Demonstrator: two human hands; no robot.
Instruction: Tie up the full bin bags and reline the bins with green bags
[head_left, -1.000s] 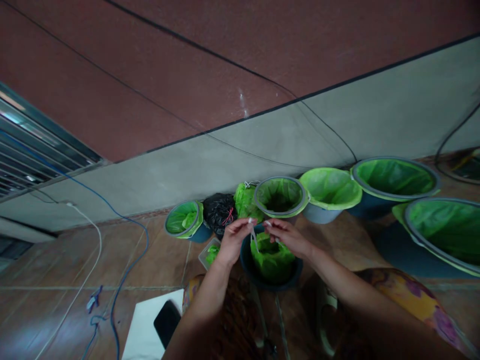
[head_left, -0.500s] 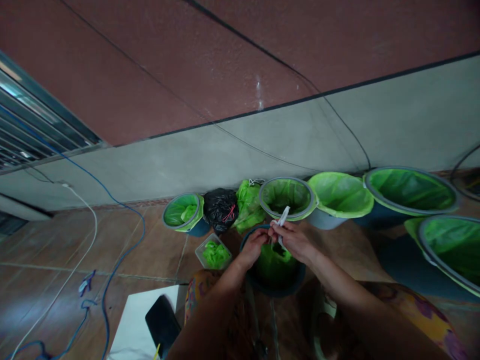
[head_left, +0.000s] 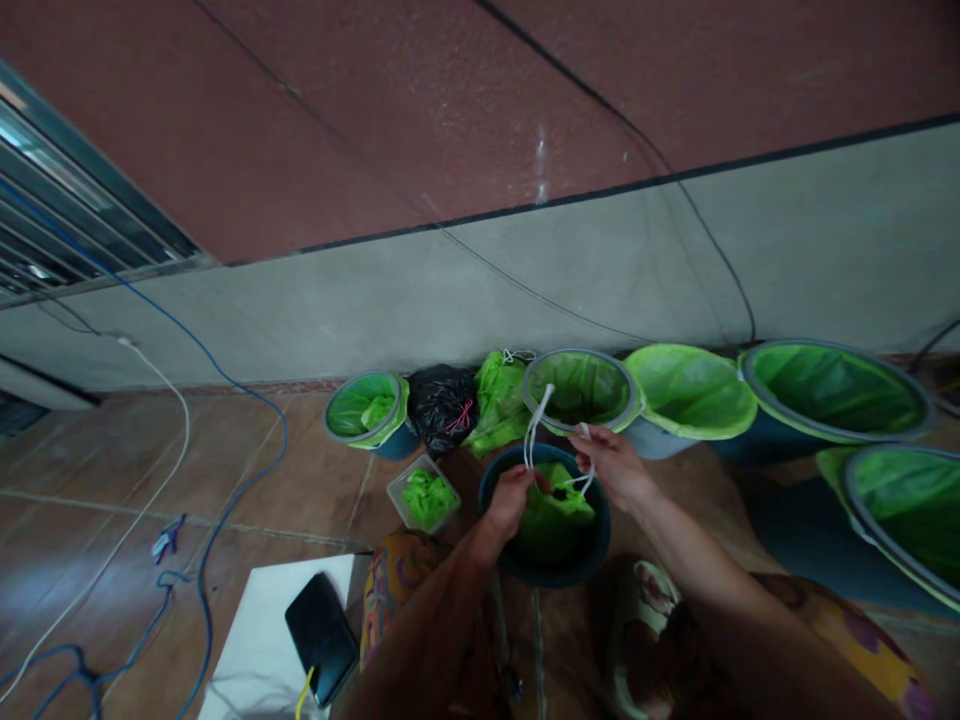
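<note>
A green plastic bag (head_left: 551, 525) sits inside a dark blue bucket (head_left: 491, 482) between my knees. Its mouth is gathered, with a small dark opening near the top. White drawstring (head_left: 533, 432) comes out of the bag in two places. My left hand (head_left: 510, 503) is closed on the string at the bag's left side, and a loop stands up above the fingers. My right hand (head_left: 609, 464) pinches the string at the right, a little above the bag. The two hands are apart, with the bag's gathered mouth between them.
Behind stand several bins with green liners, including a grey-rimmed one (head_left: 581, 390), beside a black bag (head_left: 442, 410) and a green bag (head_left: 501, 400). A small tub (head_left: 426, 495) holds green plastic. A phone (head_left: 322, 635) lies left; a blue hose (head_left: 232, 500) crosses the floor.
My hands were together over the bag with the white string bunched between them. They have moved apart, the right one to the right, and the string is now spread into loops.
</note>
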